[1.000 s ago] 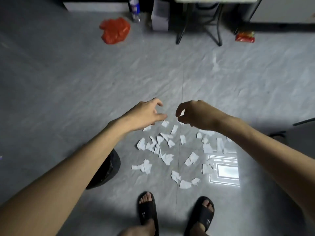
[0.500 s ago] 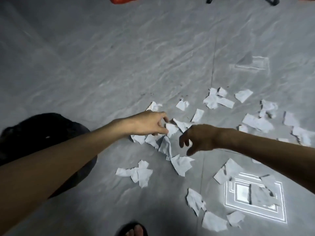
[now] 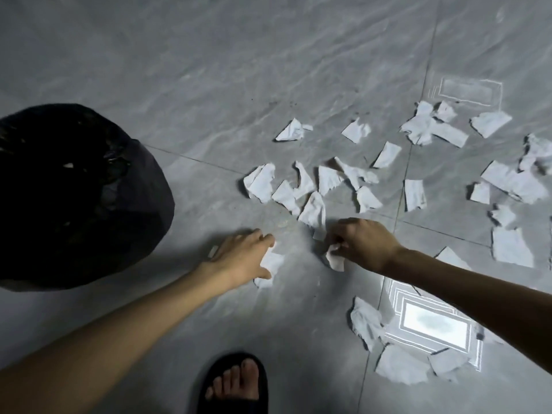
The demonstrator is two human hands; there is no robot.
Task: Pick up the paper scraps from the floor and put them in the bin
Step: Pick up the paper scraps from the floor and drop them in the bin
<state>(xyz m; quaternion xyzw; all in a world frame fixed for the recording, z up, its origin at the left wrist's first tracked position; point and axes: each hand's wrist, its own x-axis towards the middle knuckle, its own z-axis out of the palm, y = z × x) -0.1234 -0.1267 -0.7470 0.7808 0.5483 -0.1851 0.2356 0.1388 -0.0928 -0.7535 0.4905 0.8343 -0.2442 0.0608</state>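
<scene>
Several white torn paper scraps (image 3: pixel 310 186) lie scattered over the grey tiled floor, mostly centre and right. My left hand (image 3: pixel 243 259) is spread flat on a cluster of scraps (image 3: pixel 270 265) near the floor. My right hand (image 3: pixel 363 242) is closed on a crumpled scrap (image 3: pixel 334 258) pinched in its fingers. The bin (image 3: pixel 74 192), lined with a black bag, stands at the left, about a hand's length from my left hand.
My foot in a black sandal (image 3: pixel 236 383) is at the bottom centre. A bright light reflection (image 3: pixel 430 325) shines on the floor at the lower right, with more scraps (image 3: pixel 400 367) beside it. Bare floor stretches across the top.
The view has dropped closer to the floor and the bin now shows larger at left. Both hands have come down and toward me; the right now pinches a scrap, the left covers others.
</scene>
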